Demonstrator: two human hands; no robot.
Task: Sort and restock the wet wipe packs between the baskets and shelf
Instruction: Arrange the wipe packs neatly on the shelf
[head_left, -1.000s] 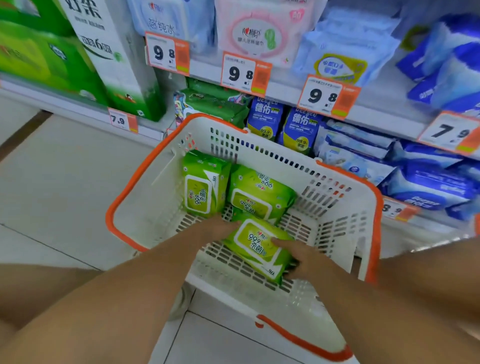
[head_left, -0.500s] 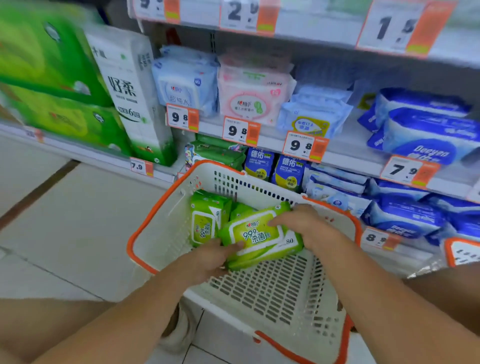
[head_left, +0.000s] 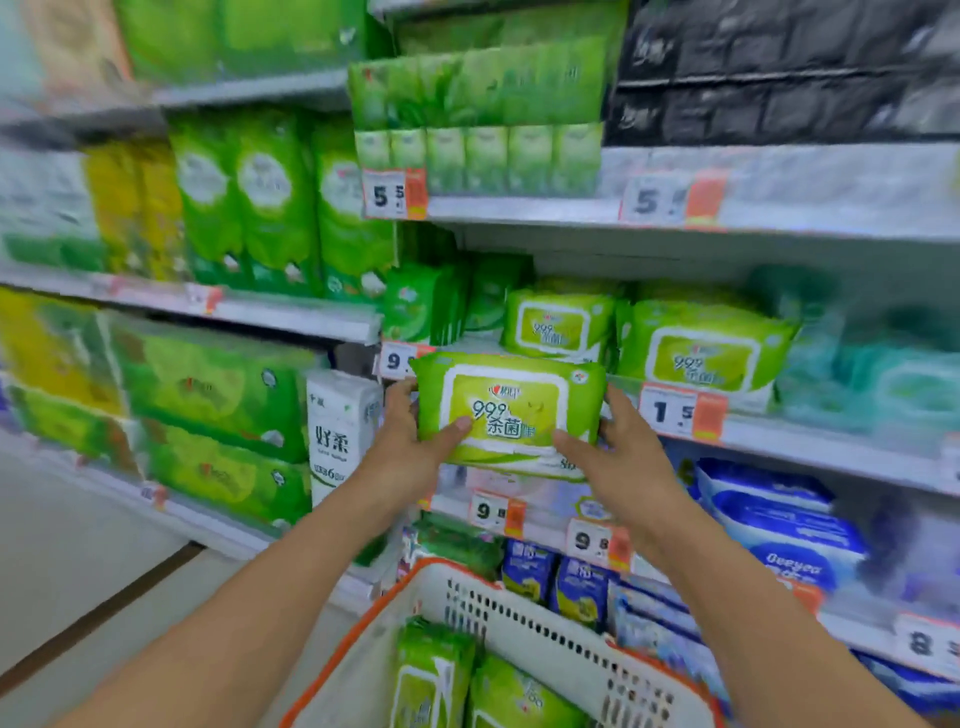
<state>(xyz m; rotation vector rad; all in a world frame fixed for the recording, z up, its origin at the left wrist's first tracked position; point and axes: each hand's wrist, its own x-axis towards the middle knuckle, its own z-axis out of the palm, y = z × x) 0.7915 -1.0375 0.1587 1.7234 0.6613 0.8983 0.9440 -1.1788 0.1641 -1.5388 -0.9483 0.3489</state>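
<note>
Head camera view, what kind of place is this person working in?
Most likely a supermarket aisle: shelves stocked with packaged goods, price tags along their edges, and a shopping basket below the hands holding a wipe pack.

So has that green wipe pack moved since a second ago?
Yes. The green wipe pack went up out of the basket to the shelf of matching packs.

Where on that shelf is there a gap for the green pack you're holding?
Bare shelf shows left of the two matching green packs, right of the darker green pouches, just above the held pack. Right of it, packs sit tightly side by side. Both hands, left and right, grip the pack.
</note>
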